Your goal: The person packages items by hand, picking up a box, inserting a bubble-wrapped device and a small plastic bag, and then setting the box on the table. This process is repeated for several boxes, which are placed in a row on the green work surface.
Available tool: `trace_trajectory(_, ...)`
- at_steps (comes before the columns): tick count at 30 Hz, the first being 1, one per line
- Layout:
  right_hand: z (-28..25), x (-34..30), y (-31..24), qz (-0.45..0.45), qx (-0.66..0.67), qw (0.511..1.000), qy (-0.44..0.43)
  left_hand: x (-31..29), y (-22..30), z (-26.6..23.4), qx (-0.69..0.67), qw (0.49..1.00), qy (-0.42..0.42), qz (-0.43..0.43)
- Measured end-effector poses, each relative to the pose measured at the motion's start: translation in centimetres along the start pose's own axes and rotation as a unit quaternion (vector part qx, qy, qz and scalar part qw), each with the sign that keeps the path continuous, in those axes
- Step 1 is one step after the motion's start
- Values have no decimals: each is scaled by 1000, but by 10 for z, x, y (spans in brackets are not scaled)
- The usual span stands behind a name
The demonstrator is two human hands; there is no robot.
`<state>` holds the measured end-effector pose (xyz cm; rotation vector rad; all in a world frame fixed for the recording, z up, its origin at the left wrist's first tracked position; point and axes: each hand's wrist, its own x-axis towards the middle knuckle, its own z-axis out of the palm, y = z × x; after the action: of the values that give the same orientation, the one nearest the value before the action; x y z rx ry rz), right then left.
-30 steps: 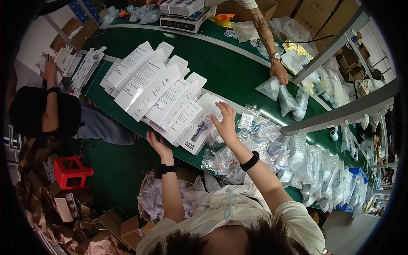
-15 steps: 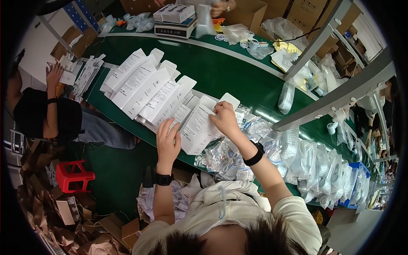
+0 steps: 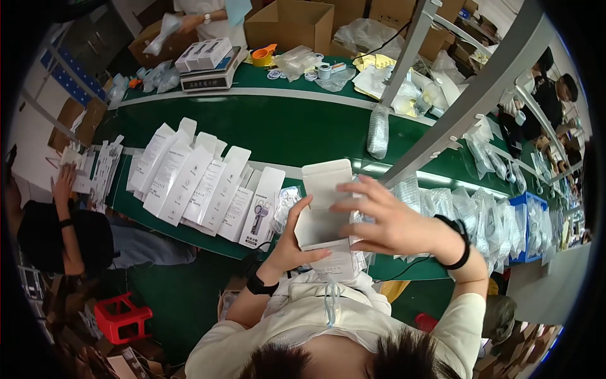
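Note:
A white cardboard box (image 3: 327, 258) stands close to my body with its top end toward me open and a flap raised at the far side. My left hand (image 3: 291, 243) grips it from the left, thumb across the near face. Over its right side is my right hand (image 3: 388, 221), fingers spread and a little blurred; whether they touch the box I cannot tell. To the left, several white printed boxes (image 3: 189, 183) lean in an overlapping row on the green table. The nearest printed box (image 3: 259, 211) shows a picture of a handheld device.
Bubble-wrapped items (image 3: 470, 218) lie along the right of the table beside a blue bin (image 3: 527, 252). A grey metal post (image 3: 454, 107) slants over the table. Behind are a scale (image 3: 211, 79) and an orange tape dispenser (image 3: 263, 55). A person (image 3: 60, 237) sits left, near a red stool (image 3: 123, 319).
A box is now in my left hand near my body, its end open. My right hand has moved off the row to this box. The view has shifted.

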<state>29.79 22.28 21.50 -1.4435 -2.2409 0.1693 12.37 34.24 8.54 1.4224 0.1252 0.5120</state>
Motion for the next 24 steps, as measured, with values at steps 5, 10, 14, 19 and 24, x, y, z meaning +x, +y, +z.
trace_trajectory(5,-31,46,68,423,-138,895,-30,45,-19,-46,56,993,69,-77)
trace_trajectory(10,93,10,276,652,-114,749,32,94,-63,-73,10,995,87,-58)
trace_trajectory(14,168,-36,385,757,-75,639,111,97,-93,-90,59,995,77,-26)
trace_trajectory(19,192,-46,429,802,41,582,131,93,-86,-92,245,967,-17,-68)
trace_trajectory(24,192,-52,434,783,159,571,189,89,-109,-90,231,971,17,-52)
